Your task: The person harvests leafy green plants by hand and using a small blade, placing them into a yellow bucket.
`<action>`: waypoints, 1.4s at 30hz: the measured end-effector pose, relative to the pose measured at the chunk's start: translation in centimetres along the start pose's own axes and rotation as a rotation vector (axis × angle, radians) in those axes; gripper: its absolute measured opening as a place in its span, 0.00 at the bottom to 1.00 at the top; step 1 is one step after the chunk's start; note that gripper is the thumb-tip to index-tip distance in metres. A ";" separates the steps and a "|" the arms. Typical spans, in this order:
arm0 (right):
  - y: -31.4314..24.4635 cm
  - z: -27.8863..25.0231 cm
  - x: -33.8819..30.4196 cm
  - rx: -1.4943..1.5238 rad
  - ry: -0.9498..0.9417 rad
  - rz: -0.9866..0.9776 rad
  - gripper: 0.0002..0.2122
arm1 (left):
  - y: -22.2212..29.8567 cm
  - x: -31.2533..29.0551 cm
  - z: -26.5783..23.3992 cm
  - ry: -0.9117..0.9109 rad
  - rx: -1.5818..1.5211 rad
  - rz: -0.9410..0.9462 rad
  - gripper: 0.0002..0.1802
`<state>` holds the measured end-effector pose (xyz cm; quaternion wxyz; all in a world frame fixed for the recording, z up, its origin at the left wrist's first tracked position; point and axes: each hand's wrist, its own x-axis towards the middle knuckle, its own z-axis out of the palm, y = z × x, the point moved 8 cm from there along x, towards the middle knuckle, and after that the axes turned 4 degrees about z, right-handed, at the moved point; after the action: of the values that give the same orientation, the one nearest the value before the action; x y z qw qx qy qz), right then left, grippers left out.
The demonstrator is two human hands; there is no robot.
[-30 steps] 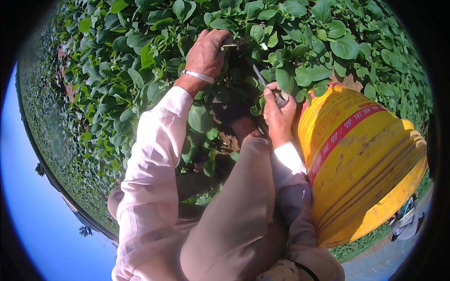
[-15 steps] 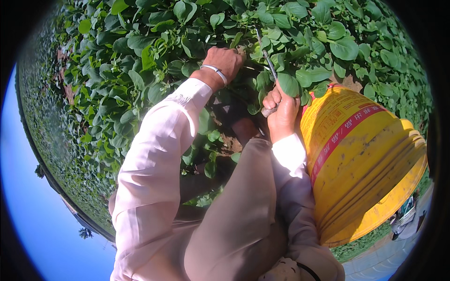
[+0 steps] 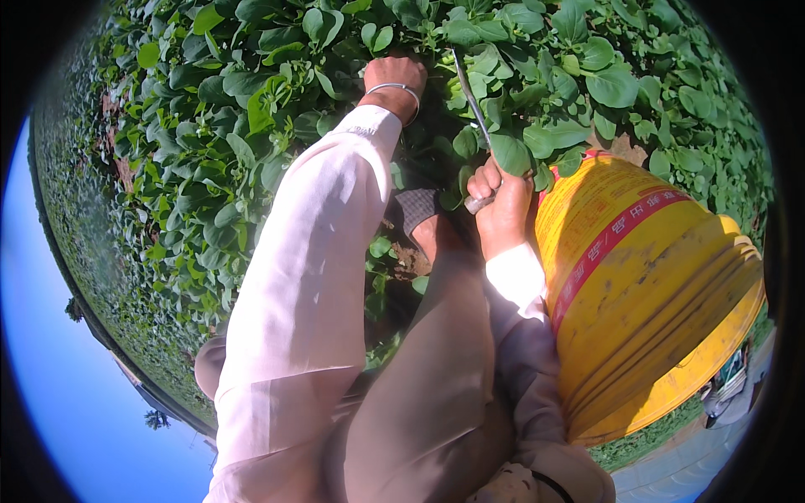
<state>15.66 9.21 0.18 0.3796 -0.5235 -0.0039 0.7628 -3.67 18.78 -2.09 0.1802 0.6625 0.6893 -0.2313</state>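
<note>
Yellow bucket (image 3: pixel 650 293) blocks the right, foliage (image 3: pixel 474 32) ahead.

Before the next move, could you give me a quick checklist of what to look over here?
1. Tool gripped: ok, the right hand is closed round its handle.
2. Blade clear of the left hand: ok, a gap shows between them.
3. Left hand's fingertips in sight: not ok, they are hidden.
4. Left hand holding something: cannot tell.
5. Right hand in full view: not ok, a leaf covers part of it.
6. Bucket nearby: ok, beside the right forearm.
</note>
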 end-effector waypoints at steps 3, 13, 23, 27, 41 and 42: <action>-0.1 -0.4 0.6 0.034 -0.066 -0.013 0.13 | 0.6 0.2 -0.6 -0.027 0.053 0.033 0.12; 0.3 -0.6 0.6 0.007 -0.040 0.008 0.14 | -1.4 -0.9 -0.6 -0.059 -0.033 -0.004 0.13; 0.3 -1.1 0.5 0.032 -0.044 0.029 0.13 | -4.0 -4.4 -7.4 0.542 -0.696 0.058 0.16; 0.8 -0.6 0.9 0.050 -0.070 0.049 0.14 | -3.0 -0.2 -1.5 0.304 -0.450 -0.078 0.20; 1.0 -1.5 1.4 0.076 -0.114 0.054 0.11 | -1.7 -0.2 0.4 0.444 -0.644 -0.085 0.14; 1.1 -1.4 1.5 0.087 -0.129 0.057 0.11 | -2.0 -1.0 -0.4 0.532 -0.738 -0.060 0.12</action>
<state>15.93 8.74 -2.12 0.3790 -0.4562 0.0198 0.8049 -5.62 18.13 -1.01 0.2142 0.5700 0.7669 0.2026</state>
